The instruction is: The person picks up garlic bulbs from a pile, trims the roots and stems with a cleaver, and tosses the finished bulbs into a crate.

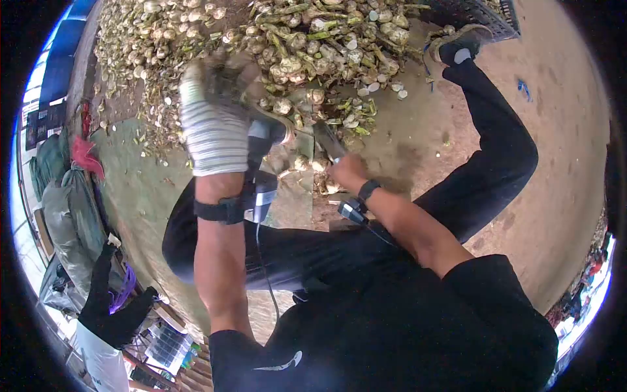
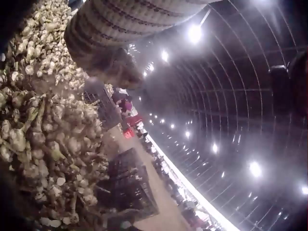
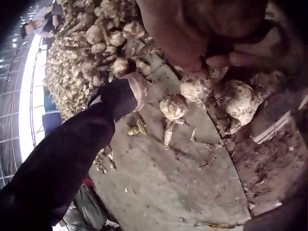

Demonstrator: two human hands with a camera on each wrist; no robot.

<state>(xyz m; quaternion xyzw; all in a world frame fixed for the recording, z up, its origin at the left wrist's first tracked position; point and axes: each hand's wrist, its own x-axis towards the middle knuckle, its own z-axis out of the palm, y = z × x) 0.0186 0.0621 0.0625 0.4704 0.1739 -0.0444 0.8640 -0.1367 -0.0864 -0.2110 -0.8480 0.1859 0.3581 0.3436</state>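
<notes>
**Bulb sits just below-left of my knife hand, glove hand is way up top**

So here's where things stand. My right hand (image 1: 348, 171), bare, is at the middle of the head view, fingers curled round the handle of a dark-bladed knife (image 1: 328, 140), with the blade running up and left from my knuckles toward the pile. Pretty blurry, so I can't tell exactly where the edge ends.

The thing I'm working on is the pale, dirt-crusted round root bulb (image 3: 173, 106) lying on the grey-green ground sheet (image 3: 192, 183). In the right wrist view it's at centre, right under my fingers (image 3: 245, 58), with two more lumpy bulbs just beside it to the right. Its stalk end points down and left in that frame, so the long axis runs diagonally away from my palm.

My left hand (image 1: 212, 108), in a striped knit work glove, is up in the upper left-centre of the head view, over the big heap of pale bulbs with green stalks (image 1: 287, 39). It's smeared with motion, and I honestly can't tell if it has anything in it.

So the right hand is clearly the nearer one to that bulb; the left is well apart from it, up toward the pile.
</notes>
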